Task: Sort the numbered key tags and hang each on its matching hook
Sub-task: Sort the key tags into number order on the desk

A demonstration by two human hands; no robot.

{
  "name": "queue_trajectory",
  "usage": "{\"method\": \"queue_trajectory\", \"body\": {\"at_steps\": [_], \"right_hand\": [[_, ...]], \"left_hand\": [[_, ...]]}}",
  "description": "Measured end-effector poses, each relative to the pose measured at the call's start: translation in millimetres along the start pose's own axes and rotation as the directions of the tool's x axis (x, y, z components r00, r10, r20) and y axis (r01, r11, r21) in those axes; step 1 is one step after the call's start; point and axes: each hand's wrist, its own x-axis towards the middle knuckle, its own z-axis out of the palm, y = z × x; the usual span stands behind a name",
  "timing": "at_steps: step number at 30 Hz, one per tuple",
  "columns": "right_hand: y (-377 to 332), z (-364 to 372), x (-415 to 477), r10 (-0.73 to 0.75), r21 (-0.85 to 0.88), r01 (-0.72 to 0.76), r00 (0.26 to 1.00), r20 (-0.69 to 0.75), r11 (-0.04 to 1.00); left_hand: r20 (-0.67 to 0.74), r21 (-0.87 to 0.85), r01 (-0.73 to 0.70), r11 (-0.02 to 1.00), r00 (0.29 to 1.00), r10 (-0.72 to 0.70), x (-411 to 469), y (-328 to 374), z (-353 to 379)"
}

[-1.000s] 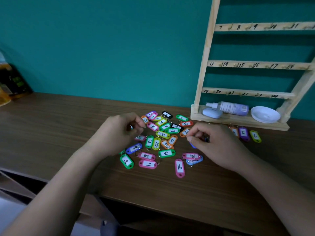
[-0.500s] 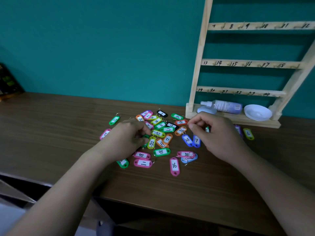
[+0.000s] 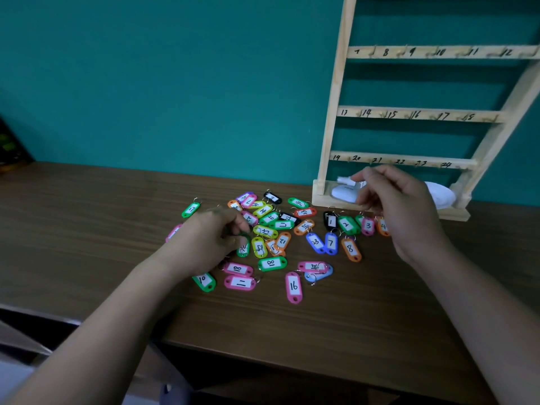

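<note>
Curling my left hand over the tags, my right hand half-curled by the rack; I cannot tell either's hold.

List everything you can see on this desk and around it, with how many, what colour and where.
Key tags: roughly three dozen, mixed colours, strewn mid-table; 1 to 4 lined up before the rack.
Hook rack: one, pale wood, against the wall at right; visible hooks bare.
Dish: one, white, rack's base ledge, right.
Rounded object: one, white, base ledge, left.
Table: one, brown wood.
Wall: teal, behind.
Dark object: one, far left edge, unclear.
Left hand: on the tag pile, fingers curled.
Right hand: raised before the rack's base, fingers curled.
</note>
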Motion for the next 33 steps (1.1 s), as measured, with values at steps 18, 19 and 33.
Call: {"method": "queue_trajectory", "body": {"at_steps": [18,19,33], "right_hand": [[8,28,-29,-0.096,-0.435,0.285,0.908,0.407,0.854],[8,30,-30,-0.089,-0.451,0.312,0.889,0.449,0.836],[16,38,-36,-0.091,-0.483,0.392,0.840,0.534,0.783]], "left_hand": [[-0.135,0.122,-0.170,0.978,0.973,0.186,8,23,22],[-0.131,0.127,-0.165,0.978,0.975,0.181,8,22,22],[-0.179,0.091,-0.102,0.991,0.977,0.117,12,3,8]]}}
